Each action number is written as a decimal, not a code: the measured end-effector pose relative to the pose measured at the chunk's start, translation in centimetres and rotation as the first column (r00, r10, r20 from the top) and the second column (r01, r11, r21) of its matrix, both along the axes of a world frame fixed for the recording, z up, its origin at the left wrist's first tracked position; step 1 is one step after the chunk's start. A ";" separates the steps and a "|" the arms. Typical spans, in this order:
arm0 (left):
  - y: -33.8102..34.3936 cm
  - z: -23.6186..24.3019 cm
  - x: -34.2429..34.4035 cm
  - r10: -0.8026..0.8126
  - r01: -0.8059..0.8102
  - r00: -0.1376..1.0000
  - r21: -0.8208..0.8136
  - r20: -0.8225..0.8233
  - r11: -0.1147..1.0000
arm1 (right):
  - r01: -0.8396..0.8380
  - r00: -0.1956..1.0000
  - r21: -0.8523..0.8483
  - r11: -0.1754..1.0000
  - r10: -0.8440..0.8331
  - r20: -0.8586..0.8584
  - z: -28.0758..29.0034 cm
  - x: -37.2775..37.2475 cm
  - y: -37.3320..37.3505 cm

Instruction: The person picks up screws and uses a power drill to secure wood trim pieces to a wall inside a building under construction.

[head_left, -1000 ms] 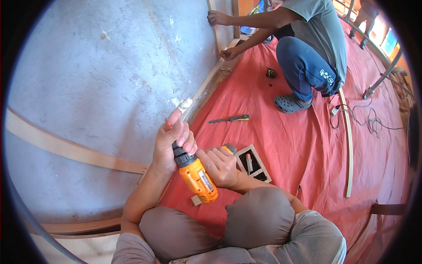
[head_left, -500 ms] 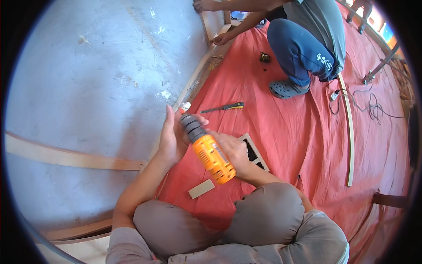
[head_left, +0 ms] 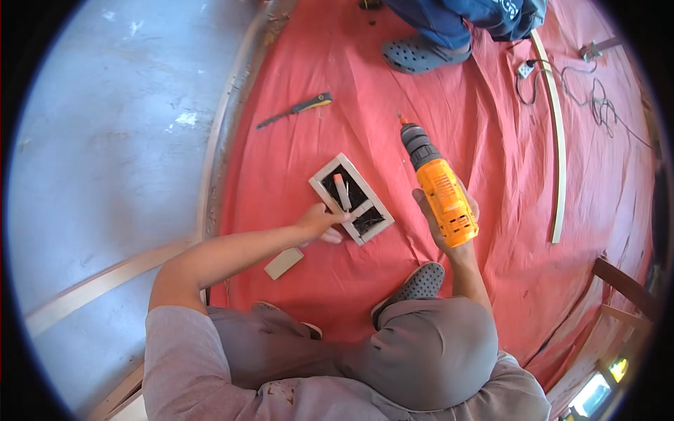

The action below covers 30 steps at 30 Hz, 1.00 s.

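Note:
My right hand (head_left: 466, 203) is wrapped round an orange and black cordless drill (head_left: 449, 200). A bit sticks out of its chuck, pointing away from me over the red sheet. My left hand (head_left: 321, 224) reaches over the near left rim of a small wooden box (head_left: 380, 228) with a divider. Its forefinger and thumb are drawn together by the divider, and the other fingers curl outside the rim; whatever they pinch is too small to make out. Inside the box lie dark, thin pieces like screws and a pale stick with an orange end (head_left: 341, 190).
A wooden block (head_left: 284, 264) and a handsaw (head_left: 295, 110) rest on the red sheet (head_left: 281, 168). To the left is a grey panel (head_left: 119, 168) with wooden strips. A long strip (head_left: 557, 140) and a cable (head_left: 602, 105) lie right. Ahead, another person's shoe (head_left: 425, 56) shows.
My left hand has gone from beside the drill's chuck to the box. My right hand has swung the drill to the right. The view has shifted, leaving the other person's hands out of sight.

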<state>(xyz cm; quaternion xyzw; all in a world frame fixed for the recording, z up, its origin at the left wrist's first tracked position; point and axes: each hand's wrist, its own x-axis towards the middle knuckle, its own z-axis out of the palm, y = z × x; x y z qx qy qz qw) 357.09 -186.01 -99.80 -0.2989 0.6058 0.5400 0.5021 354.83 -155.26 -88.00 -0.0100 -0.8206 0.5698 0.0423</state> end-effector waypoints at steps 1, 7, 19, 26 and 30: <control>0.9 0.2 -1.3 -0.018 0.020 0.999 0.064 -0.028 0.998 | 0.031 1.000 0.044 0.999 -0.031 0.001 -0.4 -0.2 1.2; 3.3 2.6 -2.4 0.037 -0.037 0.999 0.066 0.005 0.997 | 0.042 0.962 -0.002 0.999 -0.040 0.270 -0.8 -1.3 5.1; 3.6 -0.1 -0.6 0.210 -0.228 0.971 -0.184 -0.114 0.956 | -0.240 0.935 -0.198 0.950 0.282 0.216 -0.6 -4.6 8.8; 4.2 -0.2 -1.7 0.177 -0.226 0.965 -0.269 -0.195 0.936 | -0.255 0.929 -0.127 0.958 0.280 0.241 -3.1 -4.1 11.0; 4.9 -1.8 -1.3 0.173 -0.240 0.959 -0.323 -0.224 0.915 | -0.229 0.825 -0.353 0.907 0.374 0.424 -5.9 -5.8 12.5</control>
